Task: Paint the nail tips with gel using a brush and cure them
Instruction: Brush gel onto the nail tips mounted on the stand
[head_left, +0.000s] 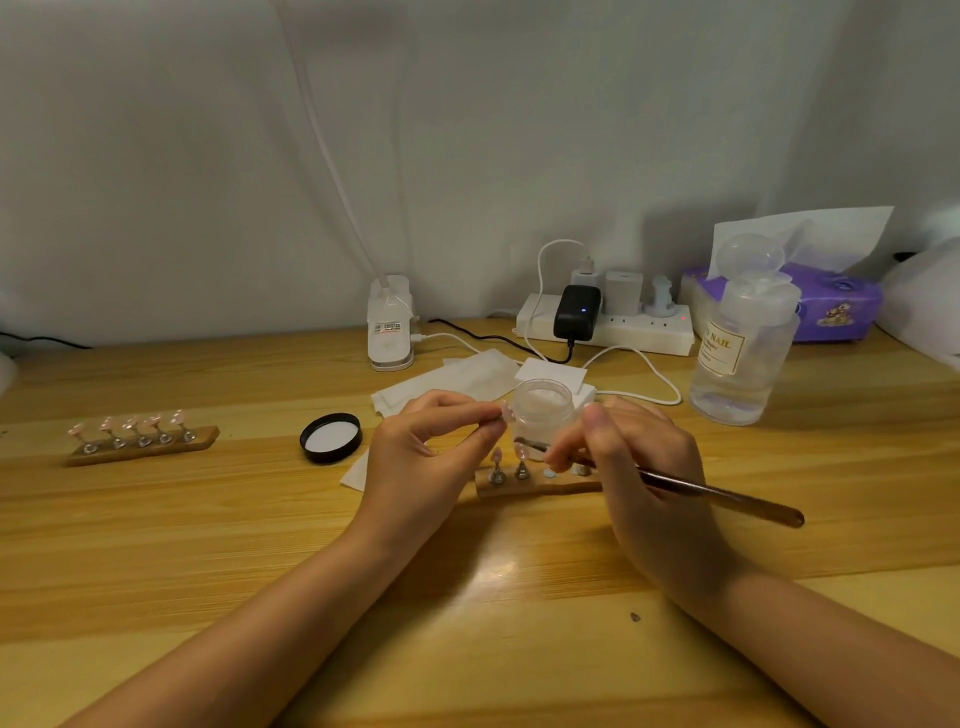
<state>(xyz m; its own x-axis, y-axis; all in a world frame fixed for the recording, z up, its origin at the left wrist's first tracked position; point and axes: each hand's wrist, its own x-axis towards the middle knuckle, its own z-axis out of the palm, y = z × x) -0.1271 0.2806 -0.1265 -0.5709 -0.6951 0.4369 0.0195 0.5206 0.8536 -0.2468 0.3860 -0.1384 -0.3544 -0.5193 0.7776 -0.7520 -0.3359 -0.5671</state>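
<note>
While the left hand (431, 441) pinches a pink nail tip (505, 413) mid-frame and the right hand (639, 467) grips the brush (717, 493), a shaky stroke could smear gel onto fingers

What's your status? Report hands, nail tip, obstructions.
Left hand pinches nail tip. Right hand grips brush. Open gel jar behind; nothing blocking.

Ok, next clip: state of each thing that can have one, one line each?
Gel jar: open, upright.
Black lid: off, lying inside-up.
Left hand: pinching a nail tip.
Right hand: gripping the brush.
Near holder: two tips standing.
Far holder: five tips mounted.
Liquid bottle: cap flipped open.
</note>
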